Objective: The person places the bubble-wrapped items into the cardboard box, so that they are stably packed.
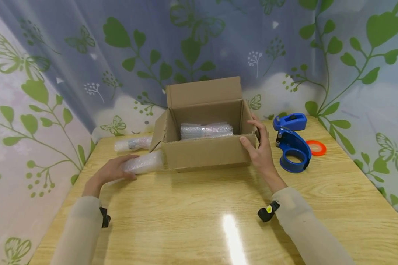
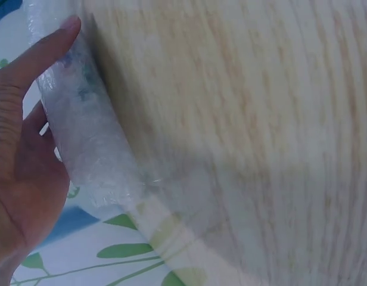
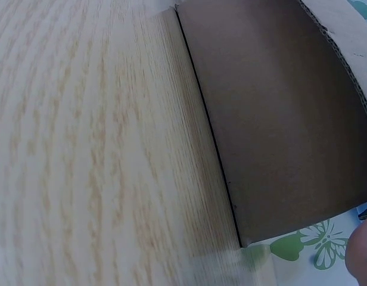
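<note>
My left hand (image 1: 114, 170) grips a bubble-wrapped bundle (image 1: 146, 163) at the left of the cardboard box. In the left wrist view the thumb lies along the clear wrap (image 2: 91, 125), and faint coloured patches show through it. The open cardboard box (image 1: 209, 154) has its back flap raised and its left flap folded outward. Inside the box lies another bubble-wrapped bundle (image 1: 205, 130). My right hand (image 1: 262, 152) holds the box's front right corner, thumb on the front wall and fingers at the right side. The right wrist view shows the box's wall (image 3: 273, 119) with just a fingertip at the edge.
Behind the left hand, a further wrapped bundle (image 1: 132, 143) lies by the left flap. Right of the box are a blue tape dispenser (image 1: 296, 123), a blue hand-held tape gun (image 1: 293, 167) and a red-orange tape roll (image 1: 322, 149). A patterned curtain (image 1: 136, 88) borders the wooden table (image 1: 185, 213).
</note>
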Action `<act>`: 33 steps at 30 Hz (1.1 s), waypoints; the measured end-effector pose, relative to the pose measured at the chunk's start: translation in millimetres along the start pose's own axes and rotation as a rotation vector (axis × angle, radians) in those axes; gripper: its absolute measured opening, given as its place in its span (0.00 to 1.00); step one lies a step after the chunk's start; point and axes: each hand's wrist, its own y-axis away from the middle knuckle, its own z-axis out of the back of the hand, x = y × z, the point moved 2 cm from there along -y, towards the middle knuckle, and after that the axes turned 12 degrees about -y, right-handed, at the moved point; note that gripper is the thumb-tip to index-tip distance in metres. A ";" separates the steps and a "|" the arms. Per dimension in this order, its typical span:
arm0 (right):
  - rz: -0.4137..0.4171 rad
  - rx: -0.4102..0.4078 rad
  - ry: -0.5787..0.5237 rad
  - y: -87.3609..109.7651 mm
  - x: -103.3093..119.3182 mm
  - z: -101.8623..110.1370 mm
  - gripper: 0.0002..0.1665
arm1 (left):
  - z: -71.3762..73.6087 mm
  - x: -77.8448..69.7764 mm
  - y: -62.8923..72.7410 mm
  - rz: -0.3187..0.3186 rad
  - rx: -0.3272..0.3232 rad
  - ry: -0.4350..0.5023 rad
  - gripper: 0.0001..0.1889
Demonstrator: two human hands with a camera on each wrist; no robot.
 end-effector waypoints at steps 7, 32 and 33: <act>0.012 0.011 -0.004 -0.7 -3.2 -0.1 0.30 | 11.5 -5.8 6.5 -0.019 0.027 -0.054 0.40; -0.006 0.002 0.008 -0.2 -4.8 0.7 0.30 | 131.2 -42.2 41.2 0.059 -0.096 -0.032 0.47; -0.001 0.001 0.011 -0.2 -4.0 0.5 0.30 | 135.8 -47.7 40.2 0.060 -0.095 -0.044 0.48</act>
